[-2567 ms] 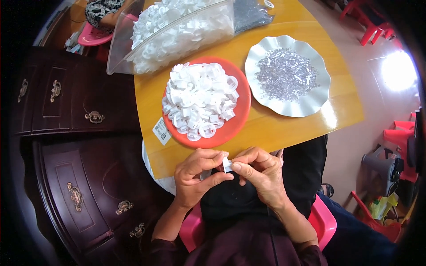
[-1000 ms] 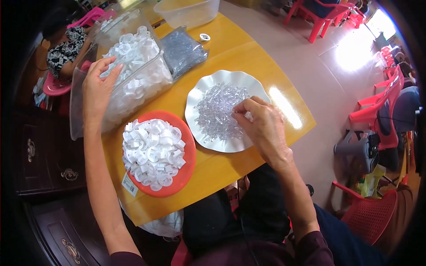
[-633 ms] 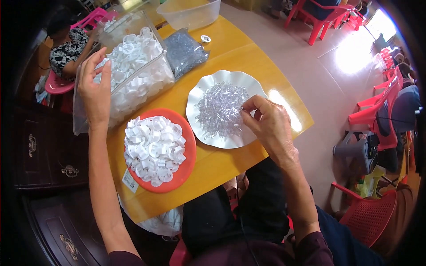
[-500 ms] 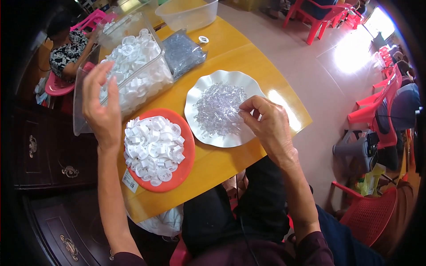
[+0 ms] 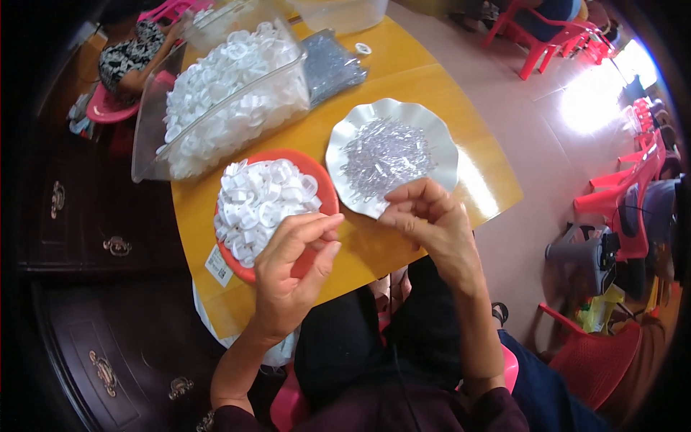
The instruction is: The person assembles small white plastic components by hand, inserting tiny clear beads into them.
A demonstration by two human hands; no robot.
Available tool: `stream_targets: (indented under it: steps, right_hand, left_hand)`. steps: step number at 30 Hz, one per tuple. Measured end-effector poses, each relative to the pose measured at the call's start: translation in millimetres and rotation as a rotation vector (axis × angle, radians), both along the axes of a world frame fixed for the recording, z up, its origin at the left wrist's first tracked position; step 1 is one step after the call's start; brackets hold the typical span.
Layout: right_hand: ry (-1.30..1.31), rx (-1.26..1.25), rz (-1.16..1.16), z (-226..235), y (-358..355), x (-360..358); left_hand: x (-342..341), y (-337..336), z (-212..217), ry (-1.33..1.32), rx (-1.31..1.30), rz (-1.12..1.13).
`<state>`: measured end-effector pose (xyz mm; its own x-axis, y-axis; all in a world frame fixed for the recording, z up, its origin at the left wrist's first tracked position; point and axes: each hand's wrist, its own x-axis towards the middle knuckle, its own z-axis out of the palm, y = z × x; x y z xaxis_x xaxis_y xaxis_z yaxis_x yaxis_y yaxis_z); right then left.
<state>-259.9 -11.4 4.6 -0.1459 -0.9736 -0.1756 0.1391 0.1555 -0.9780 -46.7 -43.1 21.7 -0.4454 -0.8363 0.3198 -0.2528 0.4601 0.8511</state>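
My left hand is over the near right edge of the red-orange plate, thumb and fingertips apart, with nothing visible between them. On that plate lies a heap of small white plastic parts, some round and some boxy. My right hand hovers at the near rim of a white wavy-edged plate. Its thumb and forefinger are pinched together; what they hold, if anything, is too small to make out. Many thin clear plastic pieces are piled on the wavy plate.
A clear plastic bin full of white parts stands at the back left of the yellow table. Beside it lie a bag of grey-looking pieces and one white part. Dark drawers flank the table; a person sits behind.
My left hand has come from the bin down and right to the red-orange plate's edge. My right hand has drawn back from the clear pieces to the wavy plate's near rim.
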Motion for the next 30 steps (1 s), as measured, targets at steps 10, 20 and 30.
stream_targets:
  steps: [10, 20, 30]
  right_hand:
    - [-0.295, 0.089, 0.222, -0.8, 22.0, 42.4]
    - [-0.152, 0.090, 0.259, -12.8, 46.7, 71.9]
    - [-0.170, 0.082, 0.189, -18.9, 51.7, 88.9]
  left_hand:
    - [21.3, 30.8, -11.6, 0.239, 0.561, 0.012]
    - [48.6, 53.7, -21.0, 0.270, 0.530, 0.061]
    - [64.0, 51.5, -19.2, 0.262, 0.520, 0.084]
